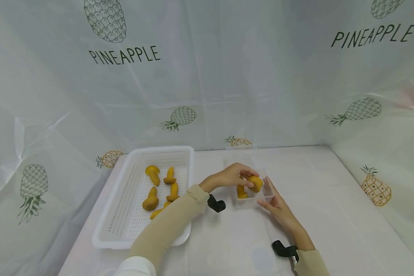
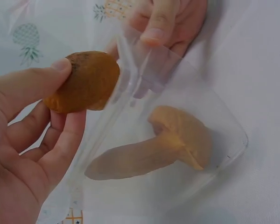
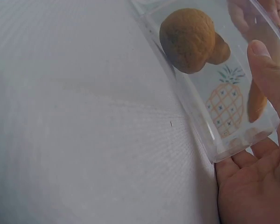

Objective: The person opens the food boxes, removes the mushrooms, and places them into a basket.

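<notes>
My left hand point(image 1: 232, 176) pinches a yellow-brown mushroom point(image 1: 255, 184) between thumb and fingers, over a clear plastic box point(image 1: 245, 205). The left wrist view shows the rounded cap of this mushroom point(image 2: 89, 79) close up, beside the box's rim. Inside the box lies another mushroom point(image 1: 241, 192); its cap and long stem point(image 2: 130, 161) show through the wall. At the box's front right corner, my right hand point(image 1: 280, 210) holds the wall, thumb at the front and fingers along the right side. Through the clear plastic, the right wrist view shows a mushroom cap point(image 3: 187, 39).
A white perforated tray point(image 1: 115, 244) stands on the left with several mushrooms point(image 1: 151, 200) in it; my left forearm crosses its front right part. The box's clear lid point(image 1: 232, 147) stands open at the back. A pineapple-print sheet point(image 1: 262, 76) hangs behind the white table point(image 1: 331, 199).
</notes>
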A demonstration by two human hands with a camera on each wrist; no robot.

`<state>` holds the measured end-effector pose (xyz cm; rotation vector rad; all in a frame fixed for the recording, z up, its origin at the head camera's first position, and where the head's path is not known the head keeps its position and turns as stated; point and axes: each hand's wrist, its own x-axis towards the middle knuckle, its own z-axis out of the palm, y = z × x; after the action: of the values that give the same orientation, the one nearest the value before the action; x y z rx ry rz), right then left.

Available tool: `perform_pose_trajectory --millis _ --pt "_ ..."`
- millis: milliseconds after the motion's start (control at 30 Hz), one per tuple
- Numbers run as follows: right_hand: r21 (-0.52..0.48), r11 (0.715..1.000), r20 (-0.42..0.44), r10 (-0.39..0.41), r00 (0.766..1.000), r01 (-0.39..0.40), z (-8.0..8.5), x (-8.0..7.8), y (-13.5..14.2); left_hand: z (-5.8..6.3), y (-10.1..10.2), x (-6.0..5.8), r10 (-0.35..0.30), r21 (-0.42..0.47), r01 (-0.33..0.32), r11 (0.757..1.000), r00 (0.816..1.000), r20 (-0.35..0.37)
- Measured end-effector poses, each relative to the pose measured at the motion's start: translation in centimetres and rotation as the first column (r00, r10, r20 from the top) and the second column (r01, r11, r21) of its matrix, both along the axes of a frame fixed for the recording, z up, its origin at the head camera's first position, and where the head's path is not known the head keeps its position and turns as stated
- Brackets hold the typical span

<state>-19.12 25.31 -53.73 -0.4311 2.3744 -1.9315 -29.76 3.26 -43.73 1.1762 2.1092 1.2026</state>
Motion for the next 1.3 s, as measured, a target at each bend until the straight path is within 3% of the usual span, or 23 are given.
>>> perform_pose_trajectory --millis 333,767,1133,1300 --pt "-0.016 1.0 0.023 0.01 1.0 -0.009 -0.2 -0.3 -0.4 1.1 -2.5 0.9 0.043 0.143 -0.059 0.988 0.993 0.111" --pt "-0.014 1.0 0.002 0.024 1.0 -0.024 -0.3 -0.9 -0.9 2.8 -7.8 2.8 0.161 0.195 -0.183 0.964 0.979 0.124" --pt "-0.026 1.0 -0.022 0.015 1.0 -0.016 -0.3 -0.3 -0.1 4.2 -12.1 5.4 0.317 0.253 -0.331 0.909 0.944 0.097" --pt "-0.035 0.999 0.0 0.024 1.0 -0.024 -0.2 -0.1 -0.2 4.6 -15.2 7.3 0.401 0.268 -0.409 0.872 0.912 0.085"
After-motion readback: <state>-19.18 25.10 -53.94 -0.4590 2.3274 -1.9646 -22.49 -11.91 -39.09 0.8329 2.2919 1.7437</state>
